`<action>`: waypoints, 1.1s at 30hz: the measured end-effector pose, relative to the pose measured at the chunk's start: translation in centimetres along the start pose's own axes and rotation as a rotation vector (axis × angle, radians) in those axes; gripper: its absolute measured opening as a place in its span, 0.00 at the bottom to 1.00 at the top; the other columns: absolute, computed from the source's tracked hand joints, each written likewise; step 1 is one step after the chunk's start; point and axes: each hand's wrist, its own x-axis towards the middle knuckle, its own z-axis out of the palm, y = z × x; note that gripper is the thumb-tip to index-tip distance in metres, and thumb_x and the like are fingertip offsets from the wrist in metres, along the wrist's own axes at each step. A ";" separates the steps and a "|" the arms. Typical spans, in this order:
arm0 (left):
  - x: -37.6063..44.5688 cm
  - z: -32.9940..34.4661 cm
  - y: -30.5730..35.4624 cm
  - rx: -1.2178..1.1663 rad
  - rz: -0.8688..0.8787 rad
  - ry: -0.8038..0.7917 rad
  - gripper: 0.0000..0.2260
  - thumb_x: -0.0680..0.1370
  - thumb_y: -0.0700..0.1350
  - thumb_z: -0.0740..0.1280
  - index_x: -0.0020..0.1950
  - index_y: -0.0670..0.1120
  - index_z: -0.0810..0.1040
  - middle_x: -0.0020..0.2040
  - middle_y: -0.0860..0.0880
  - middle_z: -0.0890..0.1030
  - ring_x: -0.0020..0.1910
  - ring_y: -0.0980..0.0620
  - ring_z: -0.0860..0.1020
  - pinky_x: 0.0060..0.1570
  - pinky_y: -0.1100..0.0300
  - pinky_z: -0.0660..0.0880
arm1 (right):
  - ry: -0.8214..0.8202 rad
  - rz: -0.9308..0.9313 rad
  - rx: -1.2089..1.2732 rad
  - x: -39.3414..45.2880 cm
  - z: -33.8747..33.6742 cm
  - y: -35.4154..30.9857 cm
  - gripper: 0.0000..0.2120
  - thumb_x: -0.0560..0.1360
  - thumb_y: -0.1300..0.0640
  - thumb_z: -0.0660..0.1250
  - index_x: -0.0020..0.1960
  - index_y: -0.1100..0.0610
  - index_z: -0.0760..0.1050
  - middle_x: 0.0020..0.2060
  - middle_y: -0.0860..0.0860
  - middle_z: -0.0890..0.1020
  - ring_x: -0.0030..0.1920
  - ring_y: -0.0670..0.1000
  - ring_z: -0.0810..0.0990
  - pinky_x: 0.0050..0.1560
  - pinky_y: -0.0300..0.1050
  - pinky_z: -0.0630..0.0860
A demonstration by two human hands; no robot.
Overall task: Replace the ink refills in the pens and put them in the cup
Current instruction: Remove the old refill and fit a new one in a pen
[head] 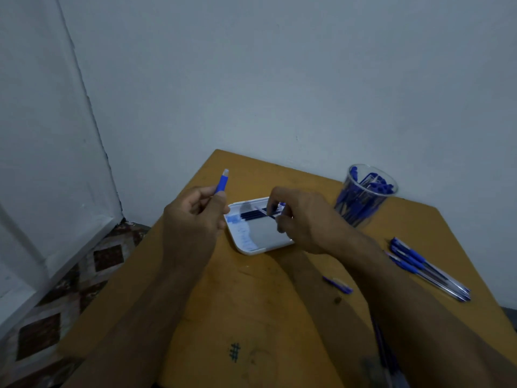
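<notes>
My left hand [195,211] holds a blue pen barrel [222,182] upright, its clear end pointing up, left of a white tray [246,247]. My right hand [296,217] hovers over the tray and pinches a thin ink refill [264,212] above a row of dark refills [251,214] lying at the tray's far side. A clear plastic cup [366,197] with several blue pens standing in it is at the table's back right. Several blue pens [428,268] lie on the table to the right of my right forearm.
A small blue pen part [337,284] lies on the yellow-brown table [251,303] by my right forearm. More pens [383,348] show dimly under that forearm near the front edge. The table stands against a grey wall; patterned floor lies to the left.
</notes>
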 end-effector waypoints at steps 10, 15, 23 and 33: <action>-5.1 5.4 0.3 -0.015 -0.010 -0.345 0.05 0.79 0.37 0.70 0.52 0.45 0.83 0.36 0.44 0.83 0.27 0.56 0.76 0.26 0.64 0.71 | 0.137 0.128 0.505 -8.6 -1.4 6.0 0.12 0.76 0.64 0.72 0.47 0.47 0.84 0.38 0.44 0.86 0.43 0.42 0.85 0.51 0.44 0.82; -7.6 7.3 0.1 0.052 0.013 -0.490 0.08 0.78 0.36 0.70 0.49 0.49 0.83 0.35 0.45 0.83 0.27 0.59 0.77 0.29 0.66 0.73 | 0.311 0.178 0.715 -11.7 -0.9 8.0 0.02 0.74 0.55 0.75 0.46 0.51 0.87 0.38 0.47 0.85 0.37 0.41 0.81 0.38 0.37 0.76; -9.5 8.5 -0.5 0.200 0.028 -0.640 0.08 0.78 0.41 0.70 0.53 0.54 0.83 0.36 0.48 0.84 0.27 0.56 0.77 0.29 0.65 0.73 | 0.431 0.226 1.122 -14.5 0.6 9.6 0.07 0.80 0.60 0.67 0.49 0.64 0.80 0.39 0.61 0.85 0.35 0.58 0.82 0.33 0.50 0.80; -10.0 8.6 -1.1 0.261 0.110 -0.712 0.08 0.78 0.47 0.68 0.56 0.55 0.82 0.34 0.54 0.83 0.27 0.57 0.78 0.30 0.65 0.74 | 0.426 0.234 1.291 -15.0 0.7 9.4 0.08 0.85 0.57 0.58 0.57 0.62 0.70 0.41 0.62 0.86 0.41 0.63 0.87 0.40 0.56 0.84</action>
